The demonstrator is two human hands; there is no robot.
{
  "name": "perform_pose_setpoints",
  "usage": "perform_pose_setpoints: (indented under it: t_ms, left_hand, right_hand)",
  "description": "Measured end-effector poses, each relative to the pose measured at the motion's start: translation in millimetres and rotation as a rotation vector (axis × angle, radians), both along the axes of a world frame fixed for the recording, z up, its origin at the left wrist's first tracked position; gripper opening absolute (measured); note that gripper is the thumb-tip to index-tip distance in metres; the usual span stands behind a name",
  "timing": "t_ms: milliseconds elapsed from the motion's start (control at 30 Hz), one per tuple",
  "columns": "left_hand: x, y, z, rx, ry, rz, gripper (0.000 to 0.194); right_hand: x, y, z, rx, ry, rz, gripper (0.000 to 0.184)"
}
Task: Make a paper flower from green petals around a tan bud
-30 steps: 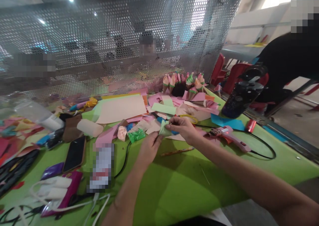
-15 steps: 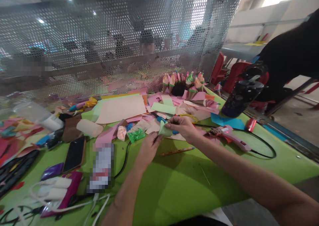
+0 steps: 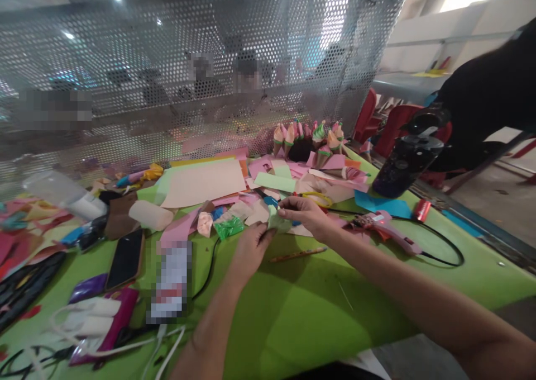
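Note:
A small piece of pale green paper (image 3: 278, 221) is held up between my two hands over the green table (image 3: 293, 296). My left hand (image 3: 253, 247) pinches its lower left side. At its upper right, my right hand (image 3: 305, 213) grips it with thumb and fingers. The paper looks bent or folded; its exact shape is too small to make out. Just below my hands lies a thin brown stick, perhaps a pencil (image 3: 298, 255). A green plastic packet (image 3: 229, 227) rests left of the paper, and scissors with yellow handles (image 3: 320, 198) lie behind my right hand.
Several paper ice-cream cones (image 3: 319, 133) stand at the back. A pink glue gun (image 3: 391, 232) with its cord and a dark bottle (image 3: 408, 159) are at right. Left are a phone (image 3: 124, 259), a white cylinder (image 3: 151, 215) and a magenta power strip (image 3: 121, 313). A perforated metal screen (image 3: 167, 89) rises behind.
The green paper has shifted slightly and shows a more crumpled or folded outline between my fingers. Both hands stay nearly in the same place.

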State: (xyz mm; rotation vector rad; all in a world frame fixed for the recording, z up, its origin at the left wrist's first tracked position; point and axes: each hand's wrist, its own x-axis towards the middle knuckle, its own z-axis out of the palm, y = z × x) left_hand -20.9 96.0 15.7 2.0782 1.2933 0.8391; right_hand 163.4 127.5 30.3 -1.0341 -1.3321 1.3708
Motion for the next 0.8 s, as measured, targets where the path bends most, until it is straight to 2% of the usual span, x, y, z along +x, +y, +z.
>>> perform_pose_setpoints:
  t_ms: [233,600,800]
  left_hand:
    - [1.9,-1.5,2.5,0.006,0.103,-0.006,0.022]
    - [-0.3,-0.1,1.8,-0.025,0.06,0.017,0.022]
    - [0.7,-1.2,2.5,-0.035,0.093,0.012,0.023]
  right_hand:
    - [0.3,0.1,-1.1,-0.06,-0.012,0.032,0.052]
    - [0.0,-0.2,-1.4,0.0,0.0,0.043,0.047]
    - [-0.1,-0.1,-3.2,-0.022,-0.034,0.018,0.049]
